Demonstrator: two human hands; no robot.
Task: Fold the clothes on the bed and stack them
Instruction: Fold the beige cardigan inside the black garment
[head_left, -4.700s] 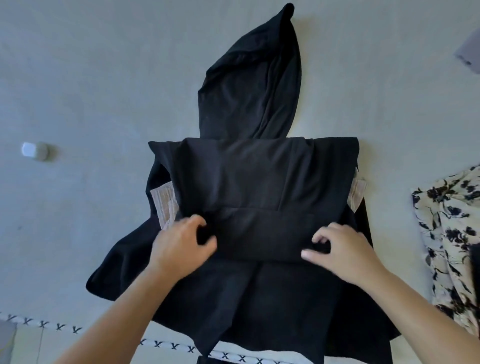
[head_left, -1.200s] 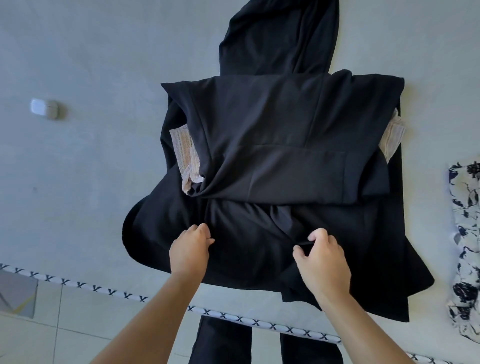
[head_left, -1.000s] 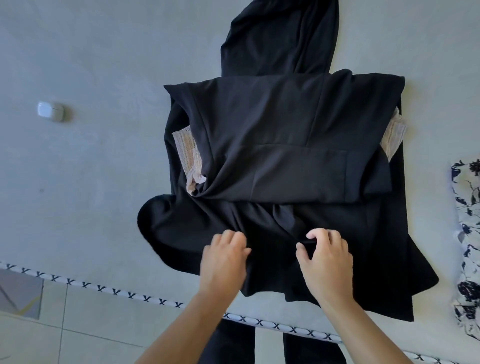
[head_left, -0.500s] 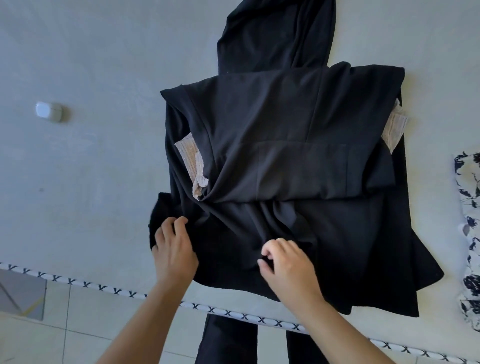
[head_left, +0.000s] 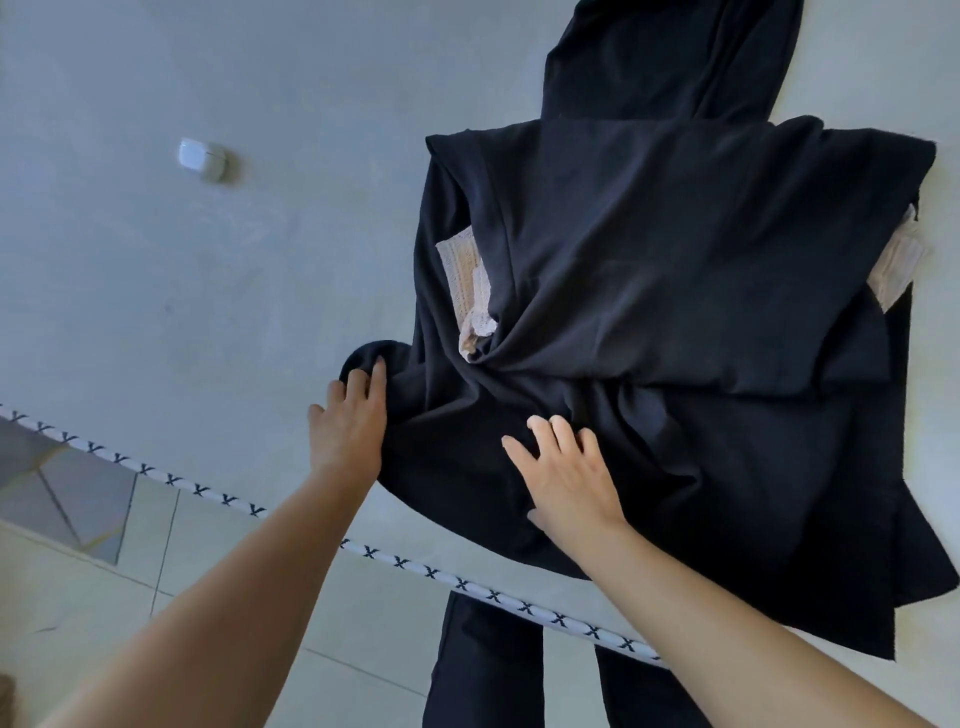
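Seen from above, two bare forearms reach forward over the edge of a bed (head_left: 156, 291). Nearest, below the bed's edge, are dark trouser legs (head_left: 483, 670) and a pale tiled floor (head_left: 104, 582). A white trim with dark crosses (head_left: 400, 562) runs along the edge of the sheet.

The left hand (head_left: 349, 434) lies at the left rim of a black garment (head_left: 675, 322), fingers fairly straight and close together, fingertips on a rounded bulge of cloth; whether any fabric is caught under them cannot be told. The right hand (head_left: 569, 475) lies palm down on the garment's lower middle, fingers relaxed and slightly spread, pressing the cloth and gripping nothing.

The garment is spread on the pale grey sheet, partly folded, with creases gathering toward its centre. Pale ribbed cuffs (head_left: 465, 280) show at both sides. A hood-like part extends away at the top.

Farther left, well apart from the garment, a small white case (head_left: 201, 157) sits on the sheet.
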